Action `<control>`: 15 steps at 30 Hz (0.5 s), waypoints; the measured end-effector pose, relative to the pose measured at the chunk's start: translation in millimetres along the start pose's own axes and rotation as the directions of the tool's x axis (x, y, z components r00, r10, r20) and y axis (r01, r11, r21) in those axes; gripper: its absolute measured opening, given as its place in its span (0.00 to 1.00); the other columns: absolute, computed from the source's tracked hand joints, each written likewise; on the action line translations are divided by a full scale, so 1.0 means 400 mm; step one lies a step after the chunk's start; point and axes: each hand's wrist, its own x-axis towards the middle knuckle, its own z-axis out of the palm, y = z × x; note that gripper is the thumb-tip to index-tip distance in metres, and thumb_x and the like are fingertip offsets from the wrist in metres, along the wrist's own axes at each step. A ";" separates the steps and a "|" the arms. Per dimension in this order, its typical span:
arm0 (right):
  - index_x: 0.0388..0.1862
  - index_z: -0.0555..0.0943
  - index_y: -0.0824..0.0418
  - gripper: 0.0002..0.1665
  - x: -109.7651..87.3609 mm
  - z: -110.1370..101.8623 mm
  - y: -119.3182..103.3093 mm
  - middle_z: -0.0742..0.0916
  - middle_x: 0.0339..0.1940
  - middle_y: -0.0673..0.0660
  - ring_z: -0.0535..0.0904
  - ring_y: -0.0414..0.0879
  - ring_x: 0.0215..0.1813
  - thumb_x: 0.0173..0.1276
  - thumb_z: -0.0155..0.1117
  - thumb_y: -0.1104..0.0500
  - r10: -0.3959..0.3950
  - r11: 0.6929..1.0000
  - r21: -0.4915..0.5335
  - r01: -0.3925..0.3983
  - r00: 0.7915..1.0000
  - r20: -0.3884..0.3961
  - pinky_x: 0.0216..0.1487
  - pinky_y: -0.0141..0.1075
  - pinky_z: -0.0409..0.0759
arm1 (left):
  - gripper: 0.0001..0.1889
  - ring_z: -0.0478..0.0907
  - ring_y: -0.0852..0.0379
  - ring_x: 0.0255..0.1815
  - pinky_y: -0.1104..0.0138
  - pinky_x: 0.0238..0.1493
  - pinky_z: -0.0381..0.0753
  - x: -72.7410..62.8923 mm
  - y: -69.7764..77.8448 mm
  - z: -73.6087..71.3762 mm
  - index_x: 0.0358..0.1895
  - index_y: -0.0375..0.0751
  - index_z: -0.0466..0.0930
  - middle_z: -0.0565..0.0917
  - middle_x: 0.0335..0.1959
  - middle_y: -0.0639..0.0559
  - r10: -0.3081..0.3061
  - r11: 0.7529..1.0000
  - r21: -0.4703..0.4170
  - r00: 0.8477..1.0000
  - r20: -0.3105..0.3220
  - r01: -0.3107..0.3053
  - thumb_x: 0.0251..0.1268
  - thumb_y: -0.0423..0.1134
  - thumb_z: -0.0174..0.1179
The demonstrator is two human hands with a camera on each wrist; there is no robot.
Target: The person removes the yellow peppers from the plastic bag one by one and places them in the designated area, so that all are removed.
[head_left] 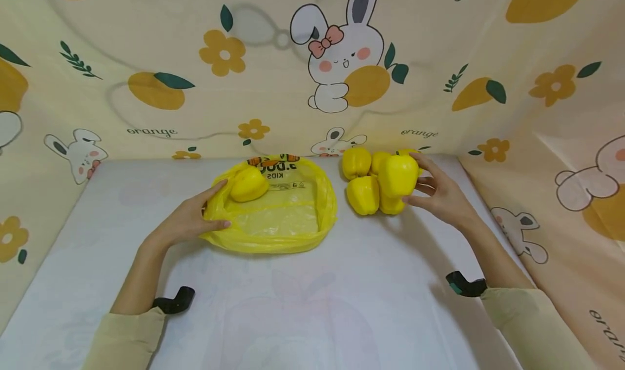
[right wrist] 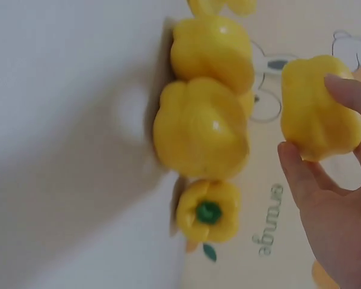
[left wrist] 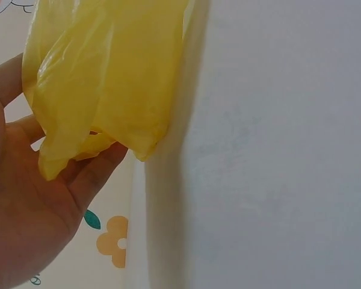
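Observation:
In the head view a yellow plastic bag (head_left: 273,243) lies with its mouth spread wide, dark print on its far inner side. One yellow bell pepper (head_left: 250,184) is inside at its left. My left hand (head_left: 187,218) grips the bag's left rim, thumb and fingers apart along it; the left wrist view has the yellow film (left wrist: 108,78) among the fingers. My right hand (head_left: 444,199) holds another yellow bell pepper (head_left: 397,176) between thumb and fingertips. In the right wrist view this pepper (right wrist: 316,108) is raised beside the others.
Several more yellow bell peppers (head_left: 363,195) stand grouped right of the bag, one showing a green stem (right wrist: 209,212). The white table (head_left: 303,310) meets a cream cloth (head_left: 273,104) printed with rabbits and oranges at the back and sides. Each wrist carries a black camera mount (head_left: 176,300).

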 end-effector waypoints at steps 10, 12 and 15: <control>0.80 0.57 0.50 0.56 -0.030 -0.064 0.069 0.66 0.72 0.60 0.74 0.48 0.57 0.57 0.71 0.76 -0.070 0.998 0.002 0.070 0.997 -0.031 0.56 0.20 0.74 | 0.52 0.48 0.32 0.78 0.37 0.73 0.50 0.001 0.005 -0.001 0.81 0.56 0.44 0.53 0.79 0.34 -0.005 1.000 -0.009 1.000 0.006 0.005 0.60 0.53 0.70; 0.80 0.57 0.48 0.56 -0.037 -0.076 0.079 0.66 0.72 0.59 0.74 0.46 0.57 0.58 0.71 0.76 -0.047 0.999 0.001 0.047 0.998 -0.032 0.56 0.19 0.74 | 0.52 0.48 0.32 0.78 0.37 0.73 0.50 0.001 0.005 0.000 0.81 0.57 0.44 0.53 0.79 0.35 -0.011 1.000 -0.010 1.000 0.007 0.011 0.60 0.53 0.70; 0.80 0.56 0.47 0.56 -0.046 -0.090 0.096 0.66 0.73 0.60 0.74 0.51 0.59 0.59 0.71 0.74 0.002 1.000 -0.025 -0.003 0.999 -0.036 0.56 0.18 0.73 | 0.52 0.48 0.32 0.78 0.37 0.73 0.50 0.001 0.005 0.001 0.81 0.56 0.44 0.53 0.79 0.35 -0.006 1.000 -0.009 1.000 0.006 0.006 0.60 0.53 0.70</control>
